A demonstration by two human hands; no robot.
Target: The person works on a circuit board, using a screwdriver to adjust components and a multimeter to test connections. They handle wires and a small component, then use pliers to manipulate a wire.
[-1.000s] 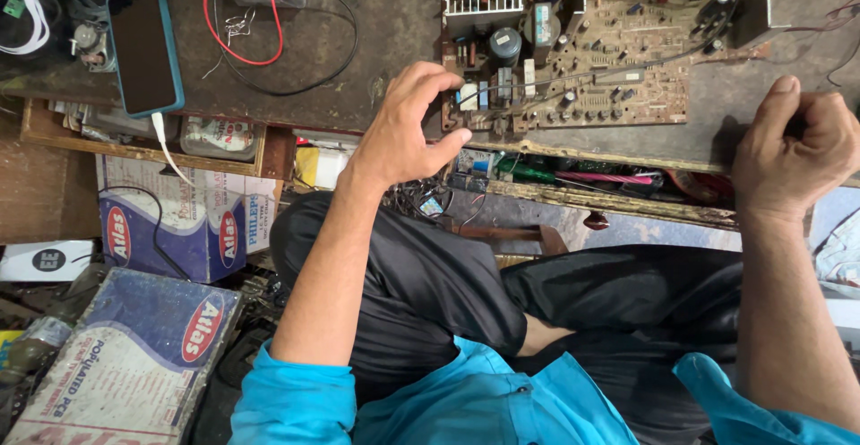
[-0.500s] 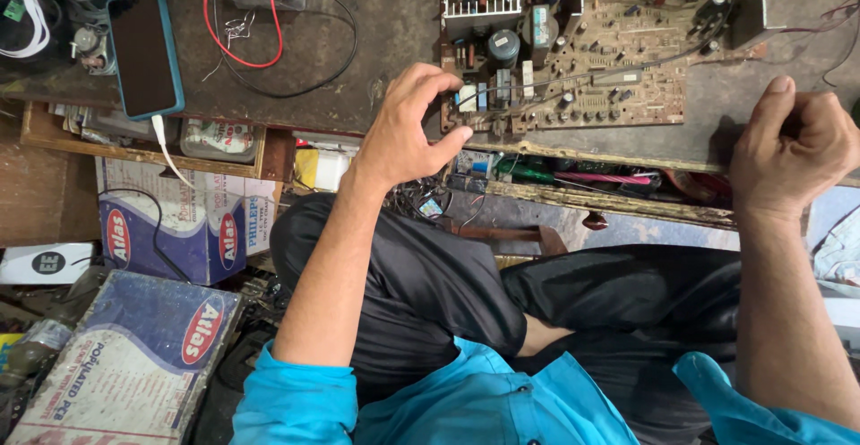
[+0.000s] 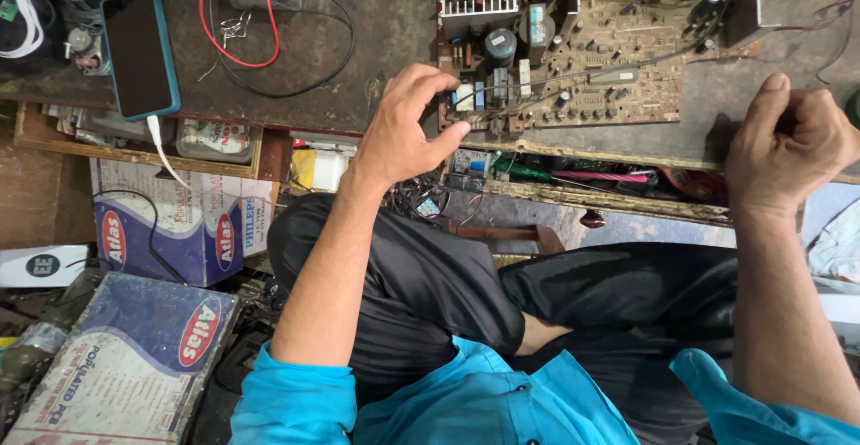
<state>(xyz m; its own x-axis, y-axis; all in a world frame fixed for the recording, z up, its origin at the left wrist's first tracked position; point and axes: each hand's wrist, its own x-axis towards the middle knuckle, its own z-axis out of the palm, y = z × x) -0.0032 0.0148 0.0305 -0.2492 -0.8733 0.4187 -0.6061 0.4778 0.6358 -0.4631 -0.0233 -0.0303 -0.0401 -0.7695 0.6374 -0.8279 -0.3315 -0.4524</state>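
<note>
A brown circuit board [image 3: 609, 69] crowded with capacitors, coils and a finned heat sink lies on the dark workbench [image 3: 367, 87]. My left hand [image 3: 403, 132] is curled over the board's near-left corner, fingertips on the components and thumb at its edge. My right hand [image 3: 788, 145] rests on the bench's front edge to the right of the board, fingers curled into a loose fist with the thumb pointing up. Nothing is visible inside it. I am seated, with my dark trousers and blue sleeves below.
A phone [image 3: 139, 51] in a teal case lies at the bench's left, its white cable hanging down. Red and black wires [image 3: 242, 42] loop beside it. Screwdrivers lie on a shelf [image 3: 573, 176] under the bench. Printed cardboard boxes [image 3: 170, 230] are stacked on the floor at left.
</note>
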